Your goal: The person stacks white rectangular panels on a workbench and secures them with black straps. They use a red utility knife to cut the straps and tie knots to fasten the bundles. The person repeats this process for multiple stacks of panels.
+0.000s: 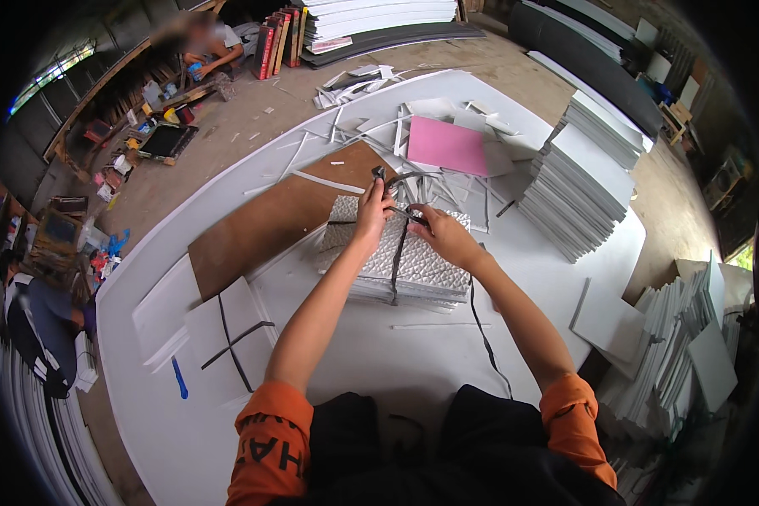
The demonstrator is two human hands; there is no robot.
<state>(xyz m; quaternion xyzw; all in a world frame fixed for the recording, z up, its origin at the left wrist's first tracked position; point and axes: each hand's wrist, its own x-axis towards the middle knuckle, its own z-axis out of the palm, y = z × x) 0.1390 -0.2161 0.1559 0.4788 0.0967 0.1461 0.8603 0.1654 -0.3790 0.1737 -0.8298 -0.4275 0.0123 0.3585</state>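
Note:
A stack of white sheets with a bumpy, textured top (434,260) lies in front of me on the white table. A black strap (398,261) runs over the stack, and a loose tail hangs down its right side. My left hand (371,219) is closed round a part of the strap above the stack's far edge. Close beside it, my right hand (444,236) pinches the strap over the top of the stack. Between the two hands the strap bends in a loop. My fingers partly hide where its ends meet.
A brown board (270,219), pink sheet (447,145) and white offcuts lie beyond the stack. At left are a cross-strapped white bundle (253,346) and a blue tool (180,378). Tall panel stacks (578,190) stand right. Two people work on the left.

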